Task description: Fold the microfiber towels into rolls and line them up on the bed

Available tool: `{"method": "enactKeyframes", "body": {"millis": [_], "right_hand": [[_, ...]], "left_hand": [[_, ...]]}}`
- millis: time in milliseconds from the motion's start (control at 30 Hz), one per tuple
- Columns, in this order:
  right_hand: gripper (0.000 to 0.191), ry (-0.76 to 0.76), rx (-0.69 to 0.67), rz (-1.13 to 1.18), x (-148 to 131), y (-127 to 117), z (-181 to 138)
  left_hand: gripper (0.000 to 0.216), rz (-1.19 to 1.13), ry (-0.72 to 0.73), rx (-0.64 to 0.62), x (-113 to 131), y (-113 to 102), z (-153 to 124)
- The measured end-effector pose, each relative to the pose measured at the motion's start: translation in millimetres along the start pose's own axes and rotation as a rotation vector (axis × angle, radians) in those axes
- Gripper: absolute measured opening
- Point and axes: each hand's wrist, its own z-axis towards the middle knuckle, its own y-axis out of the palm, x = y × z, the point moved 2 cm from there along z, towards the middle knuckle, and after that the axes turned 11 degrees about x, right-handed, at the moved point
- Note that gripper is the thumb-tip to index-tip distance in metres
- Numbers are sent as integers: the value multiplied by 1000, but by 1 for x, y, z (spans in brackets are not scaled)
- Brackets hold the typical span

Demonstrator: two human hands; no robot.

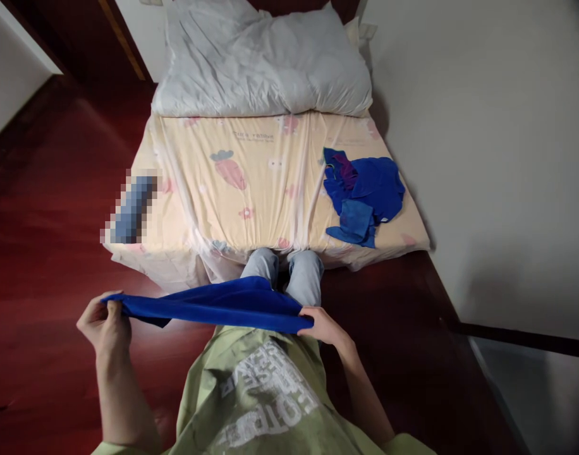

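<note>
A blue cloth point(223, 309) is stretched sideways in front of my body, above my knees. My left hand point(108, 319) pinches its left end between thumb and fingers. At the other end, my right hand point(320, 325) grips the cloth's right edge. The upper edge is slack and rises in a low hump toward the middle, while a darker corner hangs down near my left hand. Beyond it on the bed's right side lies a crumpled pile of blue cloths point(375, 189), with a purple patch and a lighter blue piece among them.
The bed point(265, 177) has a cream sheet with a carrot print. Piled bedding point(265, 63), grey-white, lies across its far end. A pixelated blue-grey object point(134, 212) rests at the left edge. A wall point(483, 158) stands right; dark red floor point(47, 253) extends left.
</note>
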Motion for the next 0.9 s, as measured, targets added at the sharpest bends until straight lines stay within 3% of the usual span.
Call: {"method": "enactKeyframes", "body": {"millis": [67, 267, 367, 433, 500, 600, 700, 900], "right_hand": [[11, -21, -4, -39, 7, 0, -1], [11, -97, 175, -19, 16, -19, 17], [5, -178, 391, 93, 6, -52, 39], [13, -252, 535, 145, -7, -80, 57], [25, -292, 591, 133, -21, -109, 75], [36, -256, 508, 68, -36, -144, 98], [40, -199, 371, -38, -36, -162, 107], [36, -74, 216, -153, 9, -163, 99]], "left_hand": [[23, -15, 9, -27, 1, -1, 3], [23, -236, 33, 20, 23, 7, 30], [21, -314, 112, 35, 46, 33, 61], [25, -349, 160, 20, 63, 54, 84], [28, -398, 177, -8, 77, 75, 103], [26, -429, 172, -21, 85, 99, 118], [25, -364, 131, 11, 72, 109, 115], [29, -224, -1, 12, 33, 106, 96]]}}
